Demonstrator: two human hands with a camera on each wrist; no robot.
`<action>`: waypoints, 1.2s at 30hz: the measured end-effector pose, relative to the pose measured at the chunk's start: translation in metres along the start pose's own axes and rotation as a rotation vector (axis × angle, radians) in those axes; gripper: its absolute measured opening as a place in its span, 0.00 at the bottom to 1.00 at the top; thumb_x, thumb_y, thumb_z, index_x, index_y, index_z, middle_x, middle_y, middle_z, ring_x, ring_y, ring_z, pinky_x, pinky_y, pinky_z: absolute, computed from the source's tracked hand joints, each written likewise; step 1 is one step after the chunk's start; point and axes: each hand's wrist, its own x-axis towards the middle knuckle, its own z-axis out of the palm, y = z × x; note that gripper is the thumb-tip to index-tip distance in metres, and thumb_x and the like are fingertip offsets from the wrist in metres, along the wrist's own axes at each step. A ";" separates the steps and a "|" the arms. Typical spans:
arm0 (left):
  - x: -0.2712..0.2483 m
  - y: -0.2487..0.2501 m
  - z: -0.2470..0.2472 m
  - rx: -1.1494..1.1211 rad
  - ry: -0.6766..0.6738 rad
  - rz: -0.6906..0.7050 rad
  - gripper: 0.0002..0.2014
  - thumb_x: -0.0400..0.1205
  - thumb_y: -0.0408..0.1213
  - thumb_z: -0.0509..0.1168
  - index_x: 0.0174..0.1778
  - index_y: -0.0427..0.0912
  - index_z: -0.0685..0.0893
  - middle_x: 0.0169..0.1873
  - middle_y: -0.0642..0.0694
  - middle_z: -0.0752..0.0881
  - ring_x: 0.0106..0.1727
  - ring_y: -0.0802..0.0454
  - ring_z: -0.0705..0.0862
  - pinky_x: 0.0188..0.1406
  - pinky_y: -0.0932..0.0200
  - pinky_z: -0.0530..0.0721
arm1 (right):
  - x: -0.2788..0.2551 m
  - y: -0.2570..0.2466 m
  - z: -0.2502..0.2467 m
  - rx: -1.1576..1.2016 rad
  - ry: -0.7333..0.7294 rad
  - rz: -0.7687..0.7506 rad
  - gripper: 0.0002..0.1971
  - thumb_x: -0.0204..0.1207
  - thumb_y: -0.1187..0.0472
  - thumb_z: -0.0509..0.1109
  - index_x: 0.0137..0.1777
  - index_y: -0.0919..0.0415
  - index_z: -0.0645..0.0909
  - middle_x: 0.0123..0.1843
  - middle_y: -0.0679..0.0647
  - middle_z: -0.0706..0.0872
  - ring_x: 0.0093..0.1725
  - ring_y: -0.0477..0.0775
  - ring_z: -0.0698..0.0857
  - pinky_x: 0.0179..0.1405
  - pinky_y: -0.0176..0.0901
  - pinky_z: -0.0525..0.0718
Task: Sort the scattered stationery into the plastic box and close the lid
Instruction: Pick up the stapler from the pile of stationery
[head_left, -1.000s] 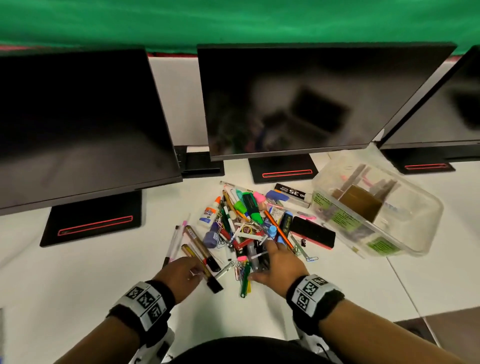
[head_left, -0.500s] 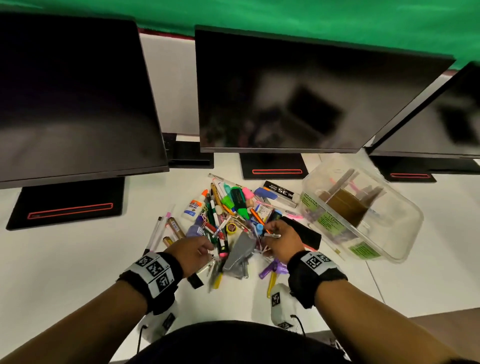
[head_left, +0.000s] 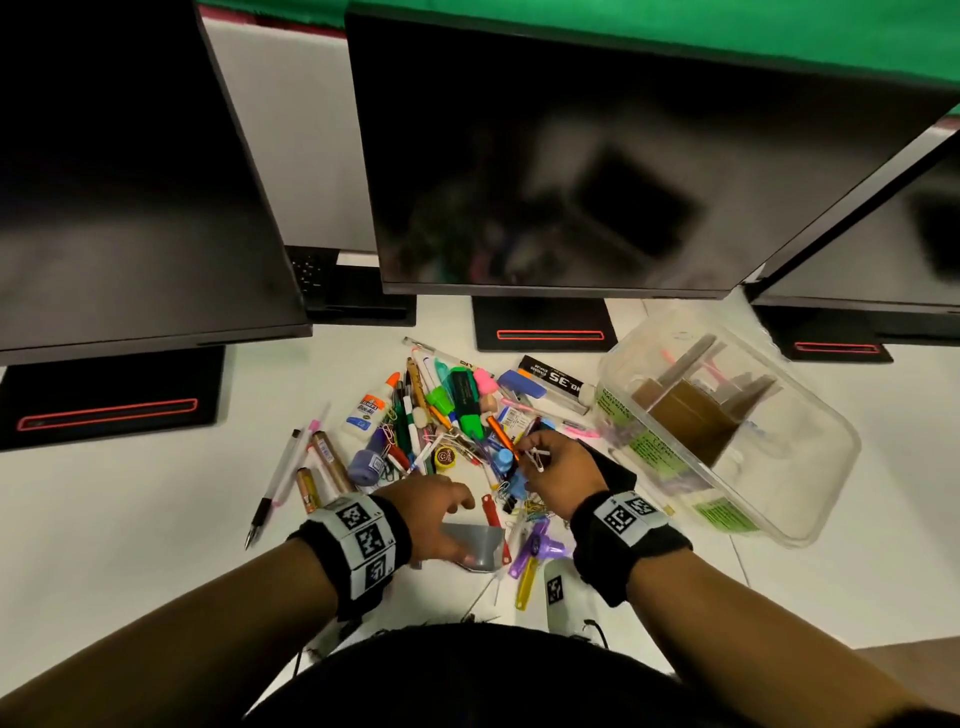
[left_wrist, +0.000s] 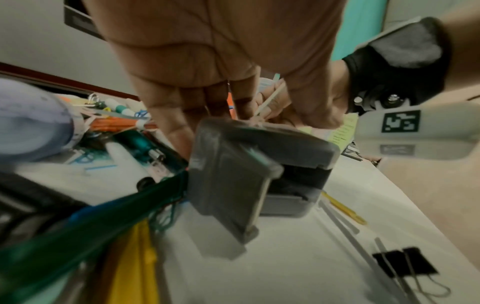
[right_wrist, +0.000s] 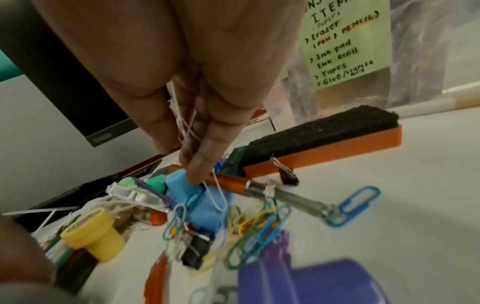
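A pile of scattered stationery (head_left: 452, 415) lies on the white desk: pens, highlighters, a glue bottle (head_left: 366, 408) and coloured paper clips (right_wrist: 259, 224). The clear plastic box (head_left: 810, 467) sits tilted at the right, open, with cardboard dividers and green labels (right_wrist: 345, 47); I see no lid. My left hand (head_left: 457, 527) is curled round a grey stapler (head_left: 483, 548) at the pile's near edge, its fingers reaching over the stapler's (left_wrist: 233, 185) far side. My right hand (head_left: 540, 460) pinches white paper clips (right_wrist: 183, 125) just above the pile, one fingertip touching a blue piece (right_wrist: 187, 191).
Three dark monitors (head_left: 545, 156) on black bases stand close behind the pile. A black and orange board eraser (right_wrist: 322, 139) lies between my right hand and the box. Black binder clips (left_wrist: 405, 265) and purple plastic (head_left: 540, 545) lie near me. Loose pens (head_left: 280, 473) lie at the left.
My left hand has left the pens at the left and moved right onto the grey stapler, which now lies nearer me. My right hand has lifted white clips out of the pile.
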 end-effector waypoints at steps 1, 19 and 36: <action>0.002 0.000 -0.001 0.086 -0.023 0.031 0.36 0.69 0.54 0.75 0.72 0.49 0.72 0.65 0.48 0.78 0.62 0.46 0.81 0.59 0.54 0.84 | 0.001 -0.002 -0.003 -0.033 -0.005 -0.022 0.14 0.73 0.70 0.64 0.55 0.55 0.81 0.53 0.59 0.88 0.51 0.60 0.87 0.58 0.55 0.85; -0.004 -0.021 -0.016 0.041 0.193 -0.028 0.19 0.77 0.44 0.68 0.63 0.45 0.79 0.58 0.44 0.84 0.59 0.47 0.82 0.53 0.58 0.79 | -0.068 0.021 0.032 -0.828 -0.744 -0.721 0.17 0.77 0.61 0.66 0.66 0.56 0.80 0.61 0.60 0.80 0.61 0.65 0.79 0.57 0.57 0.82; -0.038 -0.042 -0.026 -0.002 0.324 -0.047 0.21 0.75 0.43 0.71 0.64 0.44 0.80 0.58 0.43 0.85 0.58 0.45 0.82 0.50 0.59 0.76 | -0.069 -0.024 0.068 -1.149 -0.784 -0.925 0.27 0.80 0.66 0.58 0.79 0.52 0.65 0.82 0.46 0.64 0.81 0.63 0.58 0.71 0.59 0.68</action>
